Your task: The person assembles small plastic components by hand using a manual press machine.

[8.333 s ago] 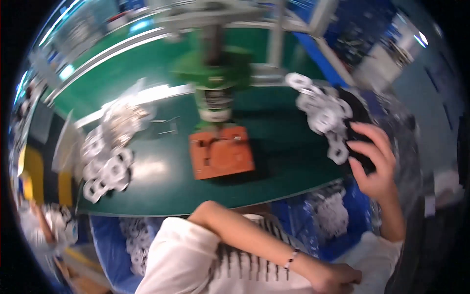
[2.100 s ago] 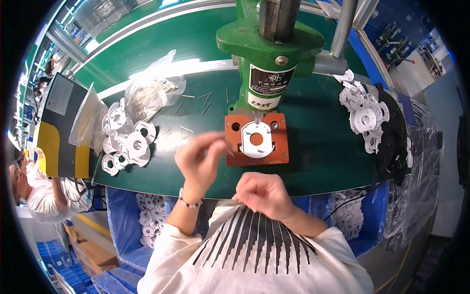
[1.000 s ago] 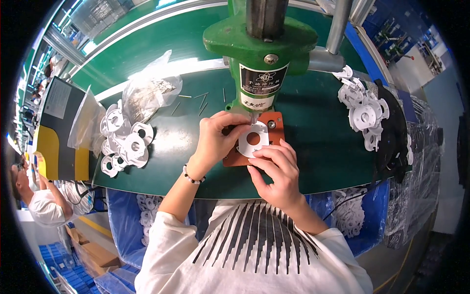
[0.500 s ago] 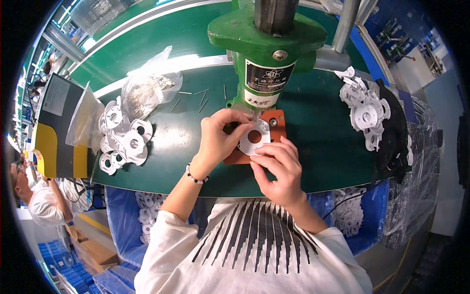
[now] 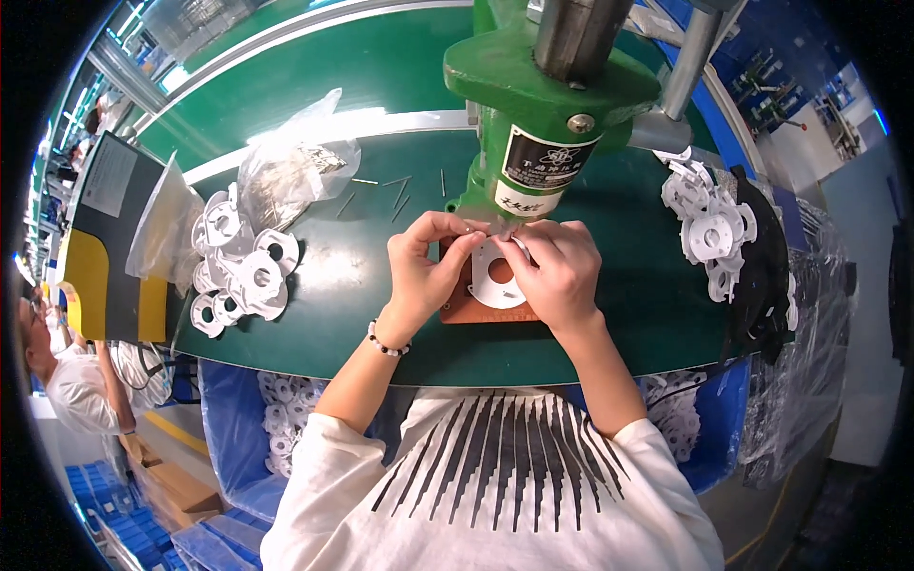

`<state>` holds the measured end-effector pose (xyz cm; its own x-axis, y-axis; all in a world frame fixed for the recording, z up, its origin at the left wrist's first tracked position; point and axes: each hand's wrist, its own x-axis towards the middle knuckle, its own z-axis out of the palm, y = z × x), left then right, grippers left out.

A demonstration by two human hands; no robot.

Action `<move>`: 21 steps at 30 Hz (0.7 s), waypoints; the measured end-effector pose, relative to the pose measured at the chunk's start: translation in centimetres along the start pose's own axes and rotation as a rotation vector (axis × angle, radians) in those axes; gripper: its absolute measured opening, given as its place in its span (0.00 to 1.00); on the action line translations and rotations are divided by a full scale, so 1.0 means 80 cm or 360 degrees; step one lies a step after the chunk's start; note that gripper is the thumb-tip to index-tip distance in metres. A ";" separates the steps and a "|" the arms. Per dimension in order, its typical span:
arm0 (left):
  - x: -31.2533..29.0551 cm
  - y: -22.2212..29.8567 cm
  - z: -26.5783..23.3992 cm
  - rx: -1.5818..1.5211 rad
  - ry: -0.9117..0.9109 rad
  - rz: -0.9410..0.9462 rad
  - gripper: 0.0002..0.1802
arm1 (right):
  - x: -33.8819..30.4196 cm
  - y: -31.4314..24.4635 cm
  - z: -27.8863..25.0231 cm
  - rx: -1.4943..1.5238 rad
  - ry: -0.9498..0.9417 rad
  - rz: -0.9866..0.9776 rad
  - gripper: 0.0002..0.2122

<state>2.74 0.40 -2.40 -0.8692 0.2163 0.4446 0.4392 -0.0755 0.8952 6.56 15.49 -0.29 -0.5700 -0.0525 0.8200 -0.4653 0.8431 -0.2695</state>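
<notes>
A white plastic plate with a large round hole (image 5: pixel 484 285) lies on an orange-brown block (image 5: pixel 465 310) beneath the green hand press (image 5: pixel 547 81). Above the plate's far edge, my left hand (image 5: pixel 428 259) is closed in a pinch on what looks like a thin metal pin, mostly hidden by the fingers. My right hand (image 5: pixel 562 271) is closed too, its thumb and fingertips meeting beside the left ones just under the press's lower end. Whatever its fingers hold is hidden. Several loose metal pins (image 5: pixel 401 207) lie on the green bench to the left of the press.
White plastic parts are heaped at the left (image 5: pixel 255 271) and right (image 5: pixel 712 233) of the bench. A clear bag of pins (image 5: pixel 303 169) sits behind the left heap. Blue bins (image 5: pixel 233 447) with white parts stand below the front edge. A co-worker (image 5: pixel 86 385) is at far left.
My right hand has moved from the plate's near right edge up to its far edge, beside my left hand. The view has shifted slightly, so the press appears farther right.
</notes>
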 end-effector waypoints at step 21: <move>-0.004 0.016 0.004 0.0177 -0.0190 0.0146 0.05 | 0.001 -0.004 -0.002 0.0172 -0.0051 0.0058 0.09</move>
<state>3.60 0.53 -1.40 -0.7941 0.3281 0.5117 0.5435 0.0064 0.8394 6.75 15.28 -0.07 -0.6082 -0.0415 0.7927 -0.5134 0.7822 -0.3530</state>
